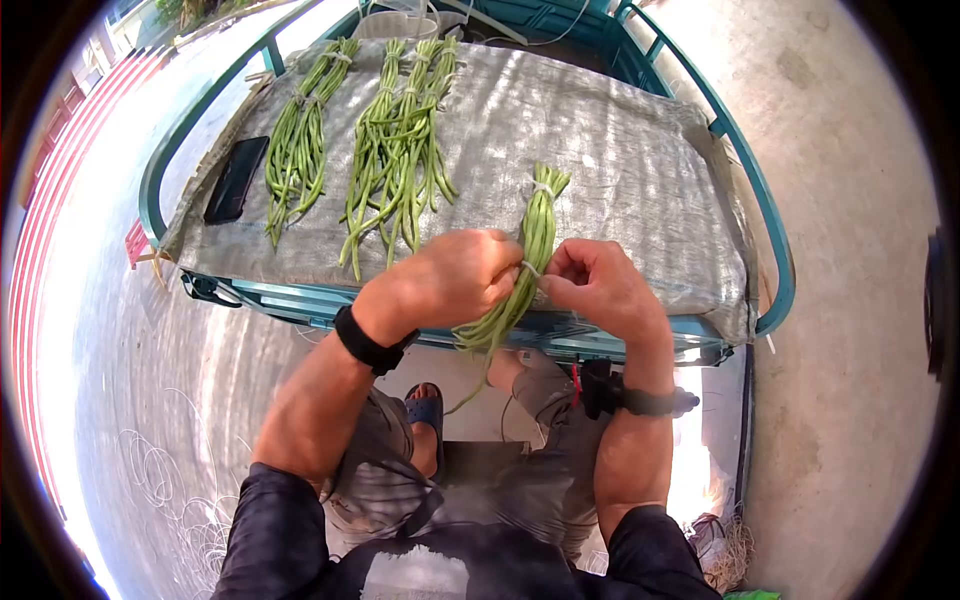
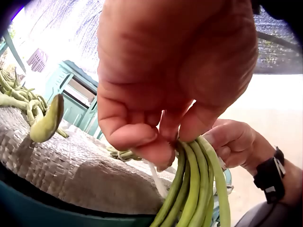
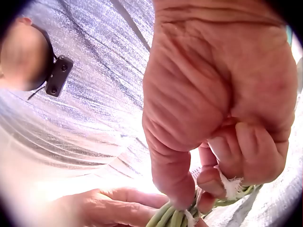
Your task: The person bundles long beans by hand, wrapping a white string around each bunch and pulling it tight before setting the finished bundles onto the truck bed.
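A bundle of long green beans (image 1: 540, 222) lies on the grey woven sheet (image 1: 620, 180), its lower ends hanging over the front edge. White string (image 1: 543, 187) ties it near the top. Lower down, a second white string (image 1: 530, 268) crosses the bundle between both hands. From the left side, my left hand (image 1: 455, 275) pinches that string with curled fingers; a white strip (image 2: 158, 182) hangs below them in the left wrist view. On the other side my right hand (image 1: 600, 285) pinches the string, whose frayed end (image 3: 232, 184) shows at its fingers in the right wrist view.
More tied bean bundles (image 1: 400, 140) lie at the back left, with another bundle (image 1: 300, 140) beside them. A black phone (image 1: 237, 180) rests near the sheet's left edge. Teal rails (image 1: 755, 190) border the cart bed, and a pale bucket (image 1: 395, 24) stands behind.
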{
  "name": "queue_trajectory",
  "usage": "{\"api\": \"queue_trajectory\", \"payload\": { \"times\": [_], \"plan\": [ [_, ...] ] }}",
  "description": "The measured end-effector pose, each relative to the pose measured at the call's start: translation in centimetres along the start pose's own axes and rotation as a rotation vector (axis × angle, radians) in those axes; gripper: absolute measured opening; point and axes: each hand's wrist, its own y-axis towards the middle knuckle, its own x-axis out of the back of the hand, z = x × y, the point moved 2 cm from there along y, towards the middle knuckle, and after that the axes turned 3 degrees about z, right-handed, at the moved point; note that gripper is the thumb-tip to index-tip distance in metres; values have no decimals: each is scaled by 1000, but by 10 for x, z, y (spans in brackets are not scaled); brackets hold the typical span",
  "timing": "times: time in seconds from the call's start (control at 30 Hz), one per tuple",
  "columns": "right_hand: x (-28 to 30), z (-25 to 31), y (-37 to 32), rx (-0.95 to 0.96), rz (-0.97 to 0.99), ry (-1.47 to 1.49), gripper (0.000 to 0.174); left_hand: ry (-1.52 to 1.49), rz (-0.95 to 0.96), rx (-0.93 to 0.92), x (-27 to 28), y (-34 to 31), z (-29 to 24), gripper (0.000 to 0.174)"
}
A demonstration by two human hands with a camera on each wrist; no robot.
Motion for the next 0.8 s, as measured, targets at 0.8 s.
{"api": "queue_trajectory", "payload": {
  "times": [0.8],
  "plan": [
    [-17,-30,18,45,-57,-118,28,-200,-155,145,-21,5,19,30]
  ]
}}
